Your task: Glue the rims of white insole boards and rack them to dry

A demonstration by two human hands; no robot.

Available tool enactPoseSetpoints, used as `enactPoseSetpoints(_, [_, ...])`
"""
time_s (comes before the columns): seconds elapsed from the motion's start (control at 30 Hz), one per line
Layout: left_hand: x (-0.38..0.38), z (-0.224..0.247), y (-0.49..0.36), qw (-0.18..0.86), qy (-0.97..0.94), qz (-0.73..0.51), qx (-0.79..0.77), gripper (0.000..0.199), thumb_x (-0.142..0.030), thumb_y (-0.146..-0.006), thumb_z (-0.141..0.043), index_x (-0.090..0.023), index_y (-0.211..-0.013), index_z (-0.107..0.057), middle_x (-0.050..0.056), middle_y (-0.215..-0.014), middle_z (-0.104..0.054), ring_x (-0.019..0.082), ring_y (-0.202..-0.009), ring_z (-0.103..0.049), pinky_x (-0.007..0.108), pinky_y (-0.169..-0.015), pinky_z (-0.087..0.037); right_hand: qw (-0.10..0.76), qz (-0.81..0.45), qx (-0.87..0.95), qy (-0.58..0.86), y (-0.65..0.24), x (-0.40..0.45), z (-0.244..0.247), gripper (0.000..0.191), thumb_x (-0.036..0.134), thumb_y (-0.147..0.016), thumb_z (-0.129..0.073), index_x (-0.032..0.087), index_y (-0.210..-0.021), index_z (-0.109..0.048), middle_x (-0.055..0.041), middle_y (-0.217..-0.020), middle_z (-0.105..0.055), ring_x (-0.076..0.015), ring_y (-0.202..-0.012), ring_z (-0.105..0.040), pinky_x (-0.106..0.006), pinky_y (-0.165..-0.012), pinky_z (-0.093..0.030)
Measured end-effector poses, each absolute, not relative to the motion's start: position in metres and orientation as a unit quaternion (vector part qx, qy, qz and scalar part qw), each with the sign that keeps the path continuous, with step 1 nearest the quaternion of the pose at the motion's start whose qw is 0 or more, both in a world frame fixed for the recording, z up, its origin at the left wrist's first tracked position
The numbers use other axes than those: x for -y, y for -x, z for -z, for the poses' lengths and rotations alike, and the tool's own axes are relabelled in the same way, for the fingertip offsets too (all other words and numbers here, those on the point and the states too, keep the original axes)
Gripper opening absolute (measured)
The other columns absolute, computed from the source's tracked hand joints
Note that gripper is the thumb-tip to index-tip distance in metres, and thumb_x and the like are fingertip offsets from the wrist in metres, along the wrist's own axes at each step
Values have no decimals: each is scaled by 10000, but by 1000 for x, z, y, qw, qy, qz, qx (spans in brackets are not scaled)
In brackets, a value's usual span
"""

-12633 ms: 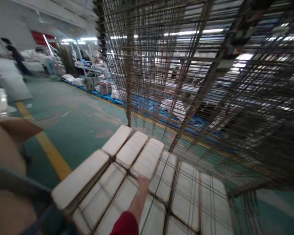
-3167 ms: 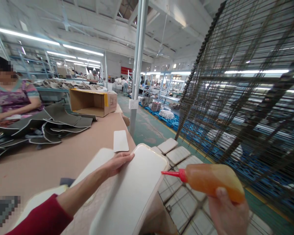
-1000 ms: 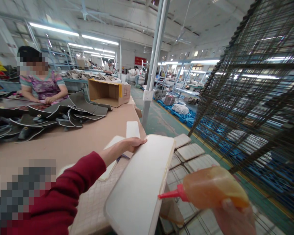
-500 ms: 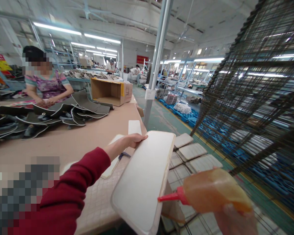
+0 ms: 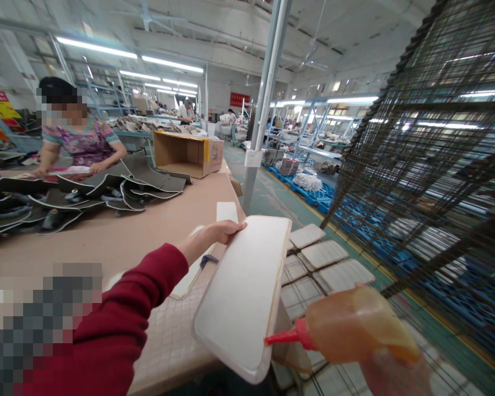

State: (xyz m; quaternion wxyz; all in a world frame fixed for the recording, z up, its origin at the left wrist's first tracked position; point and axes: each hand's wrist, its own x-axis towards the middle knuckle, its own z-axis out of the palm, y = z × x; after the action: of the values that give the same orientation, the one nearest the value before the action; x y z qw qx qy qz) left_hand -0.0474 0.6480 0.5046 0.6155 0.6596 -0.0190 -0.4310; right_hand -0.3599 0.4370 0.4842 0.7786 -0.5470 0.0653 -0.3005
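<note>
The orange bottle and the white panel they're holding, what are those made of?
Bottle: probably smooth plastic, since amber liquid seems to show through its wall. White panel: smooth with a soft sheen, so maybe plastic or coated board; its look alone can't settle it.

The nozzle (image 5: 287,335) has moved down the panel (image 5: 244,291).

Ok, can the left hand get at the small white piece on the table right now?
Probably not without letting go: the left hand is gripping the edge of the large white board. The small white piece lies just beyond, with nothing apparent in between.
</note>
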Motion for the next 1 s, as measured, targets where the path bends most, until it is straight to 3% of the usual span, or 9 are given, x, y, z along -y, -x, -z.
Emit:
enactPoseSetpoints(0.23, [-651, -510, 47, 623, -663, 415, 5, 273, -364, -887, -473, -117, -877, -589, 88, -761, -705, 174, -688, -665, 322, -814, -516, 775, 298, -80, 552, 363, -438, -482, 720, 371, -588, -779, 208, -1238, -516, -151, -1085, -611, -334, -905, -599, -399, -655, -530])
enactPoseSetpoints(0.5, [-657, -519, 49, 642, -658, 393, -25, 243, -361, -855, -536, -137, -932, -591, 74, -821, -715, 185, -740, -672, 318, -800, -525, 772, 289, -97, 558, 368, -443, -484, 731, 396, -616, -768, 219, -1264, -479, -138, -1154, -587, -327, -962, -581, -385, -677, -524])
enactPoseSetpoints(0.7, [-662, -523, 48, 667, -643, 374, -47, 269, -340, -878, -509, -115, -1006, -584, 76, -824, -718, 166, -668, -665, 294, -750, -534, 772, 345, -139, 515, 372, -449, -489, 612, 302, -568, -794, 212, -1134, -579, -121, -1052, -626, -224, -744, -604, -317, -602, -521])
enactPoseSetpoints(0.87, [-662, -519, 45, 688, -625, 363, -71, 291, -333, -902, -461, -97, -1024, -580, 87, -798, -718, 156, -579, -647, 281, -683, -545, 750, 408, -181, 489, 380, -442, -469, 446, 297, -623, -768, 238, -1035, -609, -37, -1033, -630, -237, -929, -589, -322, -781, -509])
enactPoseSetpoints(1.0, [-660, -511, 45, 713, -600, 352, -92, 277, -318, -899, -472, -100, -1035, -574, 77, -760, -716, 151, -537, -639, 260, -604, -550, 726, 443, -193, 489, 386, -433, -443, 462, 285, -658, -748, 203, -1085, -591, -61, -1074, -620, -284, -954, -581, -359, -743, -535])
